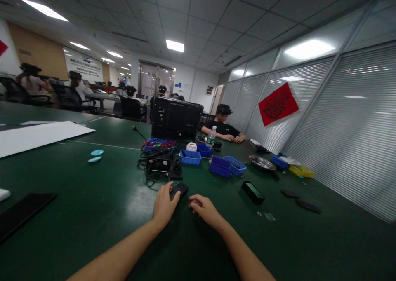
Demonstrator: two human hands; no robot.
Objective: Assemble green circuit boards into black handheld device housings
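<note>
My left hand (163, 206) grips the near left side of a small black rectangular device (180, 190), with the thumb along its front edge. The device rests on or just above the green table (123, 219), and colored specks show on its top. My right hand (206, 210) is just right of and nearer than the device, apart from it. Its fingers are curled together; anything between them is too small to make out. Beyond the device stand a black unit with a label (158, 164) and a tangle of black cables (145, 159).
Blue bins (190, 158), a baseball (191, 147) and a water bottle (210, 137) stand ahead. Rightward are a black case with a green board (253, 191), a metal pan (262, 162) and a yellow bin (301, 172). A person (224, 126) sits across the table.
</note>
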